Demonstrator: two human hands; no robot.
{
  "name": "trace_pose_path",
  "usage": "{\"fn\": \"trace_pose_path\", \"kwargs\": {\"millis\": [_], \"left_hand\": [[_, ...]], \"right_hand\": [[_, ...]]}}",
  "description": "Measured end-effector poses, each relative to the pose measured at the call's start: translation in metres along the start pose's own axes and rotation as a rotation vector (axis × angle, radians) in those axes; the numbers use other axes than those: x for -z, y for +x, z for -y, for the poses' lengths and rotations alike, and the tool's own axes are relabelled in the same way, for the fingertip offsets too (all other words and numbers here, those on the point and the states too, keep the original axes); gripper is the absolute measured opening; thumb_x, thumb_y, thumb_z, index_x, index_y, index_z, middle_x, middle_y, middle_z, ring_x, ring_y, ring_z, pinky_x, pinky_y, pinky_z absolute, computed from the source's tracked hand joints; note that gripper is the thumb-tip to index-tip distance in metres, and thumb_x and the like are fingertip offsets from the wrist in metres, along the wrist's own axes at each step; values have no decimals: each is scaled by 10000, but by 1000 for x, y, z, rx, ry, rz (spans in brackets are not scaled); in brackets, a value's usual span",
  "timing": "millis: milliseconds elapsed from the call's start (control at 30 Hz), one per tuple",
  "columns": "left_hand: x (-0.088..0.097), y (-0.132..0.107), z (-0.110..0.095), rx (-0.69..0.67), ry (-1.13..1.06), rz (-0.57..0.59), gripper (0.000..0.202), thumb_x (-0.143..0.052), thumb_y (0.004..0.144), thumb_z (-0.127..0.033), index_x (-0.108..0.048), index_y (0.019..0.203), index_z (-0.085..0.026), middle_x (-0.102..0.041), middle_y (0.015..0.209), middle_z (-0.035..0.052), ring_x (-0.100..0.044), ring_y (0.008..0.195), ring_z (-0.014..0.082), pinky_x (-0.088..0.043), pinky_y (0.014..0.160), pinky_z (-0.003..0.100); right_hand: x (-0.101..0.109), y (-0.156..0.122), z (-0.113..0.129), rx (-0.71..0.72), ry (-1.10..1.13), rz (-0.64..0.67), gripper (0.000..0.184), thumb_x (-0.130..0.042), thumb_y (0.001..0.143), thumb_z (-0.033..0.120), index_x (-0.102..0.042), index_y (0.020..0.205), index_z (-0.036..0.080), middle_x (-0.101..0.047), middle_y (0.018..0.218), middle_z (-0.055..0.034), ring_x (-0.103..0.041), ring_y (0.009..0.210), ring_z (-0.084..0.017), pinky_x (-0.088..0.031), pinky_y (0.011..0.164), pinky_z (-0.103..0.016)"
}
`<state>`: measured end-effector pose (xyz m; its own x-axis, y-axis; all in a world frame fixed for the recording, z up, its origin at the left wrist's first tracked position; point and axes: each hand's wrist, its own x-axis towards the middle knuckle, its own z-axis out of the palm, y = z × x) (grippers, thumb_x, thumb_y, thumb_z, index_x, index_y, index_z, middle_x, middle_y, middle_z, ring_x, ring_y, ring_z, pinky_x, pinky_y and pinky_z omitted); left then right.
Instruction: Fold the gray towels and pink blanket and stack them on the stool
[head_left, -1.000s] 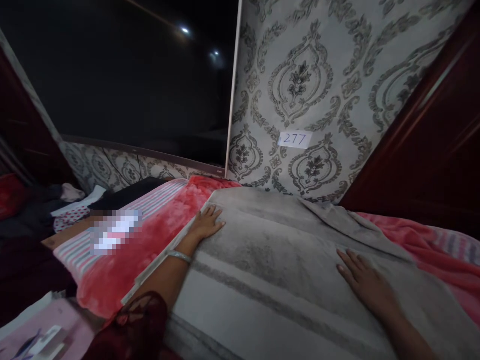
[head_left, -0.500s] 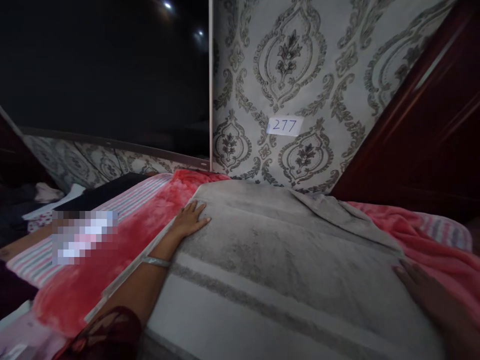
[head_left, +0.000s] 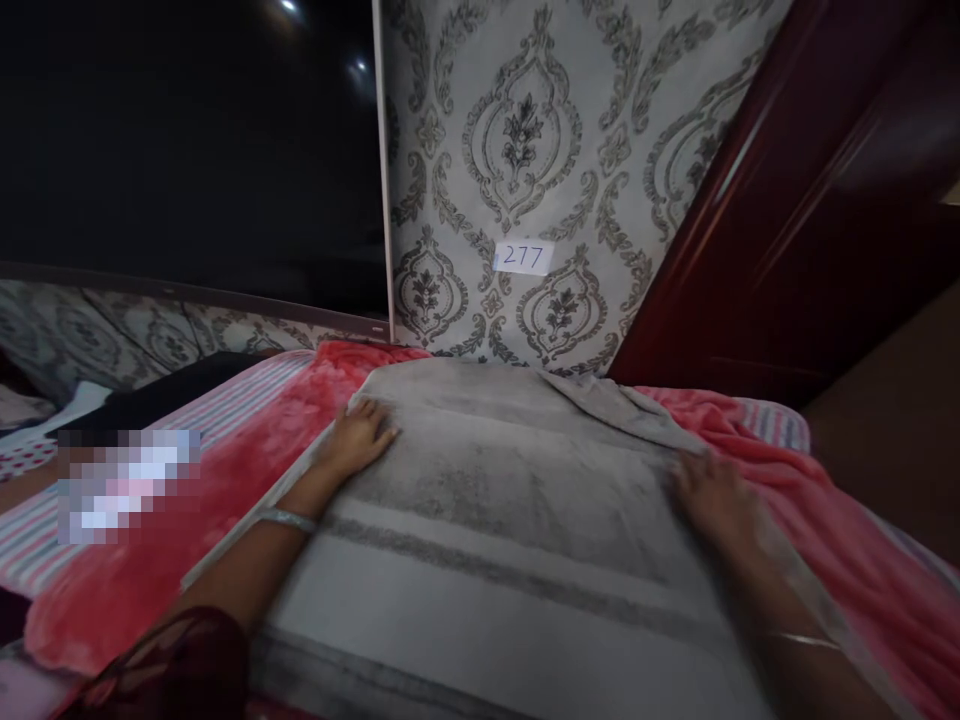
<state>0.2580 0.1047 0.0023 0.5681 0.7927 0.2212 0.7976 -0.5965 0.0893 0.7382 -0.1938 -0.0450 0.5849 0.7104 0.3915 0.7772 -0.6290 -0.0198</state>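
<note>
A grey plush cloth (head_left: 480,470) with paler and darker bands is spread in front of me, its far right part creased and folded over. My left hand (head_left: 360,437) lies flat on its left edge, fingers apart, with a bracelet on the wrist. Over at the right edge, my right hand (head_left: 716,500) rests on the cloth, blurred by motion, its fingers stretched out. Beneath the grey cloth, a red fleece blanket (head_left: 172,530) shows on both sides.
Striped bedding (head_left: 247,395) lies left of the red blanket, where another person's forearm (head_left: 30,487) reaches to a pixelated patch. Behind stand a large dark screen (head_left: 195,150), a patterned wall (head_left: 525,180) with a paper marked 277 (head_left: 523,257), and dark red furniture (head_left: 750,250).
My right hand has moved away from me and inward along the cloth's right edge. My left hand stays at the left edge. The view has turned a little to the right.
</note>
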Motion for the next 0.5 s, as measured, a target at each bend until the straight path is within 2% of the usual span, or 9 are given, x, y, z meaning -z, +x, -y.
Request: {"fn": "trace_pose_path", "kwargs": {"millis": [33,67,100,167,200,267,367,500], "left_hand": [[4,-11,-16,-79,-32,-19,533,-435,970,-439,-544,1418,-173,-487,1520,166,-378,1457,318,-227,1223,544],[7,-25,-34,-185,-83,-22,506,-435,972,-431,-563,1399,-193,-510,1506,148,-417,1433,306,-243,1222,528],[9,-41,-51,-371,-153,21,497,-446,972,-441,-563,1401,-220,-519,1506,118,-444,1416,280,-273,1218,487],[8,-76,-81,-732,-245,124,517,-510,953,-459,-533,1435,-276,-498,1536,74,-397,1457,263,-244,1238,472],[6,-93,-92,-843,-263,164,538,-537,944,-453,-507,1458,-297,-477,1554,60,-364,1479,262,-219,1249,483],[-1,-120,-103,-882,-267,199,592,-533,957,-432,-410,1525,-316,-381,1611,54,-313,1506,259,-207,1253,504],[-10,-137,-101,-818,-268,201,630,-508,978,-388,-303,1571,-336,-289,1645,43,-260,1526,257,-226,1244,537],[-13,-135,-96,-809,-309,191,656,-535,966,-383,-287,1573,-359,-288,1644,25,-242,1530,254,-238,1242,544]], "right_hand": [[10,-1,34,78,59,14,585,-226,999,388,-498,1469,168,-439,1550,-190,-382,1435,-370,-363,1093,-631],[18,-3,70,217,124,64,577,-227,999,348,-498,1473,161,-404,1580,-176,-361,1458,-332,-345,1133,-576],[26,-6,106,371,184,136,572,-243,997,329,-485,1489,165,-371,1606,-153,-330,1481,-307,-319,1164,-537],[35,-14,174,638,271,273,567,-290,995,326,-430,1534,222,-292,1652,-88,-243,1523,-288,-256,1201,-525],[38,-18,202,746,311,332,562,-301,1002,342,-401,1550,266,-244,1670,-51,-198,1539,-275,-223,1214,-531],[36,-24,243,889,370,417,546,-286,1021,363,-375,1558,320,-215,1677,-4,-166,1548,-249,-191,1226,-526],[24,-16,263,924,364,475,557,-280,1037,463,-335,1574,327,-218,1675,0,-160,1549,-258,-176,1231,-519],[3,17,251,747,255,464,605,-277,1037,516,-294,1594,282,-218,1676,-42,-186,1539,-292,-191,1224,-498]]}}
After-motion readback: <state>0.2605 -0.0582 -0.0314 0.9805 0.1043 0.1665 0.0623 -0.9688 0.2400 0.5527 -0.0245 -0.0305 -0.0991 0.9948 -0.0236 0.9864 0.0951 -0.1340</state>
